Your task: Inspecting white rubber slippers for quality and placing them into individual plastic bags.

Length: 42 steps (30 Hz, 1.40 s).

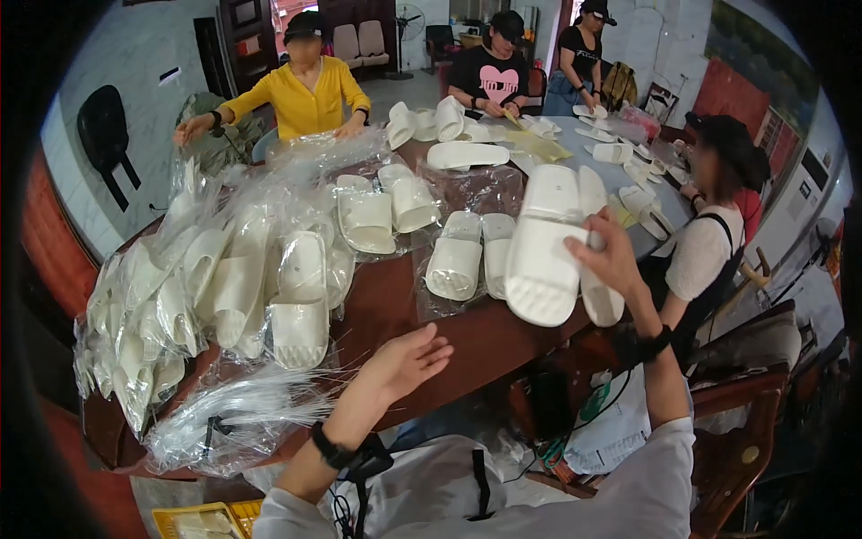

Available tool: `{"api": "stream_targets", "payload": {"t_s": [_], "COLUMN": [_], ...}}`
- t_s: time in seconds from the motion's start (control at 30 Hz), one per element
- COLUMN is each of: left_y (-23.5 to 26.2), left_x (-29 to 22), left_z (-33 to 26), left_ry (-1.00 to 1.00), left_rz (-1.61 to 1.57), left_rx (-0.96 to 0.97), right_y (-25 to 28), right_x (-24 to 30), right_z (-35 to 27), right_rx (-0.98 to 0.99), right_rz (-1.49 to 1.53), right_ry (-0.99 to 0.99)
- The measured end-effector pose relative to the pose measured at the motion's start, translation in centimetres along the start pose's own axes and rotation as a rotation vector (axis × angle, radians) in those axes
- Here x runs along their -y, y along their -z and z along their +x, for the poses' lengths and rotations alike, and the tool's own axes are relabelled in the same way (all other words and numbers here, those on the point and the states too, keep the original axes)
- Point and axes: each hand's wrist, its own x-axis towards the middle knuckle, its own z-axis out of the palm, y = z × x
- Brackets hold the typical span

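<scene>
My right hand (612, 260) grips a pair of white slide slippers (542, 269), raised over the near right edge of the brown table (395, 314). The two slippers are side by side, toe ends down, the nearer one partly covering the other. My left hand (406, 361) is empty in front of the table edge, its fingers stretched out. Just beyond the held pair, another pair of white slippers (453, 268) lies in a clear plastic bag. Left of my left hand lies a bundle of clear plastic ties (238, 418), bound with a dark strap.
A heap of bagged white slippers (211, 278) covers the table's left side. More loose slippers lie on the grey table (620, 153) at the far right. Several people sit or stand around. A wooden chair (745, 395) stands to my right, a yellow crate (202, 519) at lower left.
</scene>
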Motion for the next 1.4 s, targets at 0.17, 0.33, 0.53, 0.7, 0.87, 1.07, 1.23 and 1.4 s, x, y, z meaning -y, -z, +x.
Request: {"api": "stream_targets", "payload": {"t_s": [0.17, 0.33, 0.53, 0.7, 0.87, 1.07, 1.23, 1.4], "left_y": [-0.4, -1.0, -0.8, -0.1, -2.3, -6.4, -9.3, -9.6], "left_x": [2.1, 3.1, 3.0, 0.2, -4.9, -9.5, -13.9, -20.0], "left_z": [8.1, 12.2, 12.9, 11.2, 8.5, 5.9, 3.2, 1.3], "left_ry": [0.258, 0.127, 0.014, -0.166, -0.391, -0.5, -0.56, -0.642], "left_rz": [-0.241, -0.302, -0.23, -0.112, 0.049, 0.064, 0.253, 0.479], "left_rx": [-0.08, -0.175, -0.232, -0.253, -0.164, -0.062, 0.034, 0.075], "right_y": [0.0, -3.1, -5.8, -7.7, -10.3, -12.8, -13.0, -10.3], "right_x": [-10.5, -16.9, -20.6, -16.3, -1.6, 9.0, 12.4, 17.8], "right_z": [0.6, -0.1, 0.0, 0.2, -1.2, -5.0, -4.2, -3.7], "right_rx": [-0.013, 0.067, 0.105, -0.101, -0.021, 0.015, 0.139, 0.284], "right_rz": [-0.269, -0.418, -0.288, -0.309, 0.107, -0.121, 0.093, 0.594], "right_ry": [-0.16, -0.177, -0.184, 0.022, 0.224, 0.227, 0.208, 0.247]}}
